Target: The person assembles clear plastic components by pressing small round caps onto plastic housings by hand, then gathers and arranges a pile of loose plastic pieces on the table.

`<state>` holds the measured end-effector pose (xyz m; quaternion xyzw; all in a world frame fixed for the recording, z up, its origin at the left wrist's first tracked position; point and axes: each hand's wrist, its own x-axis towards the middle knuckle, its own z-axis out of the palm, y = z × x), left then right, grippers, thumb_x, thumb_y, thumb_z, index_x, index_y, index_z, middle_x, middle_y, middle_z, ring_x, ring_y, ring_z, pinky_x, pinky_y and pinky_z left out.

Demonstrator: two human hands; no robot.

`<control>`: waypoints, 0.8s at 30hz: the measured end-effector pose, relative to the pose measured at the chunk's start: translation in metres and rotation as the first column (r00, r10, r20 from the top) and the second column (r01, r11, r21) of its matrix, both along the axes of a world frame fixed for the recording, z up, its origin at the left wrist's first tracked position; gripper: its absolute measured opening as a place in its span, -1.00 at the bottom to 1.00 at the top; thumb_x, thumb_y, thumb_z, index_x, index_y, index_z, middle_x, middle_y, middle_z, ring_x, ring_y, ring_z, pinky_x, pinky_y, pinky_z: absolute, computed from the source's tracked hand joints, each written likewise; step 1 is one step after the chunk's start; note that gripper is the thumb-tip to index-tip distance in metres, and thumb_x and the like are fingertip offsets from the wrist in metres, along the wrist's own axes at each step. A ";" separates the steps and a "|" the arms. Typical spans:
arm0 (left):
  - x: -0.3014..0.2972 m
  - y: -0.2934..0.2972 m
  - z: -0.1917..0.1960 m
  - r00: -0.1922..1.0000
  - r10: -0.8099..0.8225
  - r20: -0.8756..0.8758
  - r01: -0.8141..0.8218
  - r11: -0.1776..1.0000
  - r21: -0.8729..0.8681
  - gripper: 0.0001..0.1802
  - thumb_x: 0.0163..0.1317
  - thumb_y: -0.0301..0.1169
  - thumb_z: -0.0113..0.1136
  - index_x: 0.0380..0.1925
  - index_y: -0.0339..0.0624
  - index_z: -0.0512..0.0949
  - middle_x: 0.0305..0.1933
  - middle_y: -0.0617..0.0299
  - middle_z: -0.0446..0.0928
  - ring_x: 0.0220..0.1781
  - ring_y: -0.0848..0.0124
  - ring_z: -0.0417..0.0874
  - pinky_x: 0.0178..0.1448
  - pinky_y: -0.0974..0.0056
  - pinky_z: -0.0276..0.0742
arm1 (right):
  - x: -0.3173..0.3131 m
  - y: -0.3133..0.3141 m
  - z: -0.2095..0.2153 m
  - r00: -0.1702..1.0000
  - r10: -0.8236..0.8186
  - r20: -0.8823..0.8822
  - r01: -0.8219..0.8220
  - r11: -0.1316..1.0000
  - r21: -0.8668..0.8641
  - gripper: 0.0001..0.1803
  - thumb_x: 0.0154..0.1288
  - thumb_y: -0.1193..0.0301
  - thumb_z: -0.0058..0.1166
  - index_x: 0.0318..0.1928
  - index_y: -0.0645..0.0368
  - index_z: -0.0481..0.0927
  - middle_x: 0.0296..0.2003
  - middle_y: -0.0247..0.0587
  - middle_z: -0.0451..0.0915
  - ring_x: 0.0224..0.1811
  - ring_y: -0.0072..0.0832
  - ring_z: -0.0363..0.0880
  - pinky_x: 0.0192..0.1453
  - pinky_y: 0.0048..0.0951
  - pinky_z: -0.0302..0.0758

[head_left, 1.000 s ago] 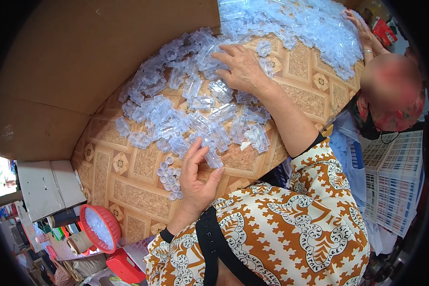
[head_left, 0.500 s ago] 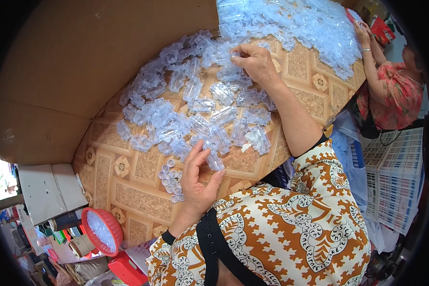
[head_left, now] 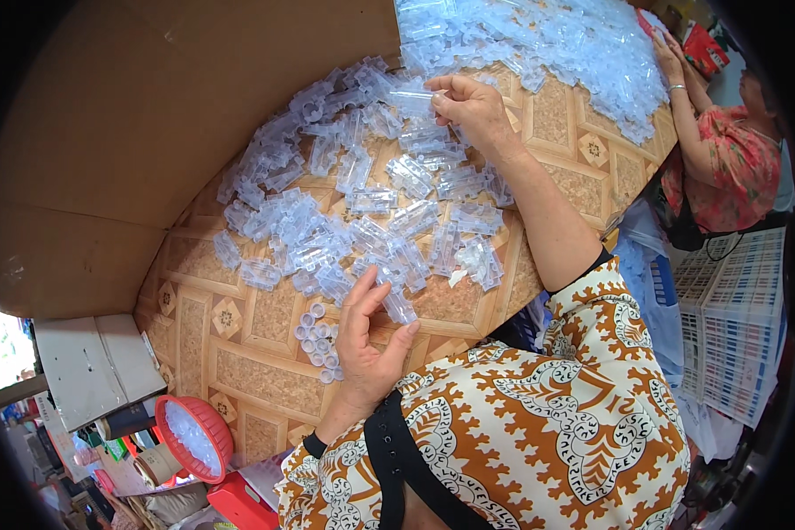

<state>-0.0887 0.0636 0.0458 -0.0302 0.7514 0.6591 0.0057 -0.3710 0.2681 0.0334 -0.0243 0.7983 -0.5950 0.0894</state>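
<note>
Clear piece in hand: I see the clear plastic piece (head_left: 411,100) at upper centre of the frame, its right end pinched and its left end over the pile of clear parts (head_left: 305,225).
Handling: I judge it light, stiff and rather slick, liable to scratch or crack under a hard squeeze.
Where to hold: I favour the long side walls or one end, pinched gently with thumb and forefinger.
Right hand: my view shows the right hand (head_left: 473,106) nearly closed, thumb against forefinger, on that piece.
Left hand: I have the left hand (head_left: 367,336) at lower centre, half open, thumb and fingers apart around another clear piece (head_left: 400,306); I cannot tell whether it grips it.
Small rings: I find the small clear rings (head_left: 319,343) clustered just left of that hand, on the wood-patterned tabletop (head_left: 265,362).
</note>
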 end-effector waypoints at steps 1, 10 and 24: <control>0.000 0.000 0.000 1.000 0.001 0.005 -0.001 1.000 0.011 -0.37 0.18 -0.64 0.36 0.27 -0.28 0.41 0.56 -0.08 0.17 0.39 0.38 0.43 0.38 0.31 0.42 | 0.001 0.000 -0.001 1.000 0.010 -0.014 -0.010 1.000 -0.005 -0.67 0.40 0.42 0.13 0.11 0.24 0.64 -0.31 -0.39 0.65 -0.32 -0.66 0.58 -0.14 -0.57 0.54; -0.001 -0.003 0.001 1.000 -0.031 0.006 0.031 0.999 0.022 -0.37 0.18 -0.62 0.37 0.27 -0.30 0.40 0.55 -0.14 0.15 0.44 0.29 0.40 0.42 0.24 0.41 | 0.000 0.004 -0.008 0.996 0.041 -0.083 -0.036 0.998 0.058 -0.69 0.36 0.41 0.17 0.08 0.16 0.69 -0.41 -0.47 0.58 -0.36 -0.70 0.52 -0.21 -0.58 0.51; 0.001 -0.005 -0.001 1.000 -0.007 -0.022 0.006 1.000 -0.024 -0.34 0.11 -0.50 0.49 0.24 -0.24 0.46 0.49 -0.13 0.28 0.42 0.15 0.46 0.27 0.21 0.56 | 0.000 0.004 -0.013 0.984 0.076 -0.158 -0.067 0.996 0.063 -0.73 0.34 0.39 0.22 0.03 0.10 0.73 -0.47 -0.54 0.52 -0.40 -0.74 0.41 -0.28 -0.59 0.42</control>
